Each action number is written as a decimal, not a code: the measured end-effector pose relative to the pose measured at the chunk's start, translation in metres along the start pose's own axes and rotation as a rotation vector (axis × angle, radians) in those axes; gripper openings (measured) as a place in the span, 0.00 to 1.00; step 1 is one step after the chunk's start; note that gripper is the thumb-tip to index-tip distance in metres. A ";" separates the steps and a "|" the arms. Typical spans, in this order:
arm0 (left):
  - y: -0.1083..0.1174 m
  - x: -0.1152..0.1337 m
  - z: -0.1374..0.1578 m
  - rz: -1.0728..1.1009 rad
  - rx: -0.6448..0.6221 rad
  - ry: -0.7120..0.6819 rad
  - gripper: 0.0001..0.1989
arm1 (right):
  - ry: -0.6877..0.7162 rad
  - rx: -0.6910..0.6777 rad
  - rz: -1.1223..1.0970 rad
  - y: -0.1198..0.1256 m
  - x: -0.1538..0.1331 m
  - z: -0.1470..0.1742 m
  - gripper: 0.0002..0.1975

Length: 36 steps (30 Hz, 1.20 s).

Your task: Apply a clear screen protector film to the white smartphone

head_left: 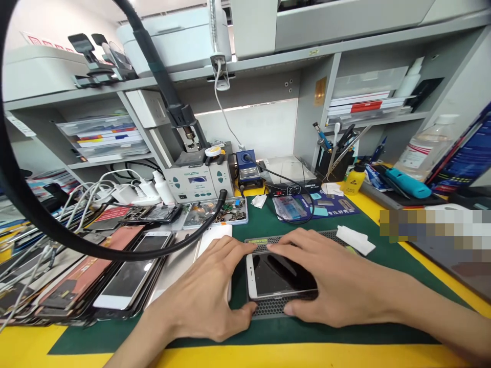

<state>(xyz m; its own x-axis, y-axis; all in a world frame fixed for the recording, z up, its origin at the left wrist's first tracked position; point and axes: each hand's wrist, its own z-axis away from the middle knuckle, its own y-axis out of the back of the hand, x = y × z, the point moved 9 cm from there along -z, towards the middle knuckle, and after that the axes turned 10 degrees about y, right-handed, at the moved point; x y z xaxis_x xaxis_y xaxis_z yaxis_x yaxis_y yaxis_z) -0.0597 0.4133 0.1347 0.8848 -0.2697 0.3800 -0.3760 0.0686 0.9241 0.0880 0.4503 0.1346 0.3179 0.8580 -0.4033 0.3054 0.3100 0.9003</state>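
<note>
A white-framed smartphone [282, 276] lies flat, dark screen up, on a perforated grey pad [270, 308]. My left hand [213, 289] spans the phone's left end, its index fingertip at the upper corner and its thumb at the lower one. From the right, my right hand [326, 278] curves over the phone, fingers along the far edge and thumb by the near edge. The right hand covers the phone's right end. Right of the pad are folded white wipes [355, 239].
Stacked phones and phone parts [134, 271] crowd the left. Behind stand a hot-air station [201, 181], a tray of small parts [233, 212] and a black-fronted device [293, 189]. A black hose [153, 254] loops across the left. A yellow bottle [353, 180] stands back right.
</note>
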 end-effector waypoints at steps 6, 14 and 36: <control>0.002 -0.009 0.003 0.049 -0.007 0.016 0.42 | 0.082 -0.019 0.086 -0.012 -0.024 -0.026 0.37; -0.001 -0.019 0.001 0.052 -0.015 0.065 0.46 | 0.123 -0.013 0.162 -0.021 -0.035 -0.045 0.36; -0.006 -0.026 0.001 0.119 -0.125 0.114 0.49 | 0.223 0.186 0.278 -0.021 -0.035 -0.039 0.36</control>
<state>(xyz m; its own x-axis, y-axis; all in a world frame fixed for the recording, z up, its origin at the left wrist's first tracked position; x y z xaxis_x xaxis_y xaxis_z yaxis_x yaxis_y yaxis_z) -0.0807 0.4191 0.1194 0.8645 -0.1423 0.4821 -0.4488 0.2136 0.8677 0.0355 0.4295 0.1365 0.2150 0.9729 -0.0844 0.3990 -0.0086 0.9169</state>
